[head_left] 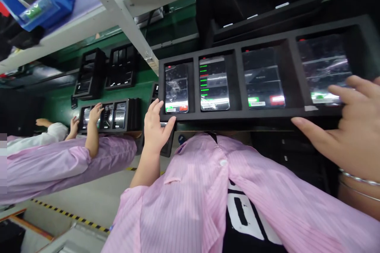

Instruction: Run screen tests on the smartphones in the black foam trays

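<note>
Pink striped smock (184, 213) in foreground. Left hand (157, 126) and right hand (332, 134) lay at the lower edge of a black tray (237, 116) that held four phones (213, 83), one per compartment, screens lit. Both grips were spread, pinching nothing. Beyond: a green wall (133, 87) bearing more black trays (90, 73), a co-worker's hand (95, 112) at another tray (118, 116), a blue bin (38, 0), and hazard tape (68, 215) on the floor (89, 193).

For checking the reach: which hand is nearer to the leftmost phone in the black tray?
Left hand: it is just below the phone, at the lower edge of the tray. The right hand is far from it, at the tray's other end.
</note>
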`<state>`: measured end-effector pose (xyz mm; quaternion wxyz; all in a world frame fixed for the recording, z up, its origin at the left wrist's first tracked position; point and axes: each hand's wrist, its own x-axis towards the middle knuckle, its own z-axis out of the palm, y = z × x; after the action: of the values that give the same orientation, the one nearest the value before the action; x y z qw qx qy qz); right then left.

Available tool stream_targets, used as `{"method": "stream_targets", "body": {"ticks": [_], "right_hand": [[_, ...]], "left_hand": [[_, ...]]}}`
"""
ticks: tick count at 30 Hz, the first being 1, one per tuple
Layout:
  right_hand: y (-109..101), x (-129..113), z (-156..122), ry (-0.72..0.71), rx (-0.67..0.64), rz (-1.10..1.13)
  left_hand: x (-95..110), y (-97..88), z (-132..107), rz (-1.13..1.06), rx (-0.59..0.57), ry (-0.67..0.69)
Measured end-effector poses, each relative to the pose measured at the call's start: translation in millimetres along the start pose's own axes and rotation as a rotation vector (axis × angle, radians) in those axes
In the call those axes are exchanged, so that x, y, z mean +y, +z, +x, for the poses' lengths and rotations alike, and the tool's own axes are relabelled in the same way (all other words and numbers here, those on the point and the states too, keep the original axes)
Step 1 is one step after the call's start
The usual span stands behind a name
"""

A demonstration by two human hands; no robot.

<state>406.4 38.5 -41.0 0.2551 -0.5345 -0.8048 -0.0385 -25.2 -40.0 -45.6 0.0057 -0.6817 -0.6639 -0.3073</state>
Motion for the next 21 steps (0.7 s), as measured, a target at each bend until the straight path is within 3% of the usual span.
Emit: {"method": "stream_targets", "body": {"ticks": [4, 10, 15, 18, 21], "right_hand": [[-1, -11, 18, -0.137, 0.037, 0.138], [8, -25, 24, -0.214, 0.095, 0.152], [18, -45, 22, -0.316, -0.069, 0.034], [10, -33, 26, -0.201, -0.073, 0.068], [-5, -2, 34, 0.005, 0.005, 0.063]], "left_hand": [[-4, 2.8, 0, -0.023, -0.012, -0.011], [-10, 2.8, 1, -0.103, -0.014, -0.073], [-17, 12.7, 2, -0.309, -0.026, -0.225], [-22, 13.4, 4, -0.331, -0.022, -0.269], [-23, 7.9, 8, -0.291, -0.016, -0.289]]}}
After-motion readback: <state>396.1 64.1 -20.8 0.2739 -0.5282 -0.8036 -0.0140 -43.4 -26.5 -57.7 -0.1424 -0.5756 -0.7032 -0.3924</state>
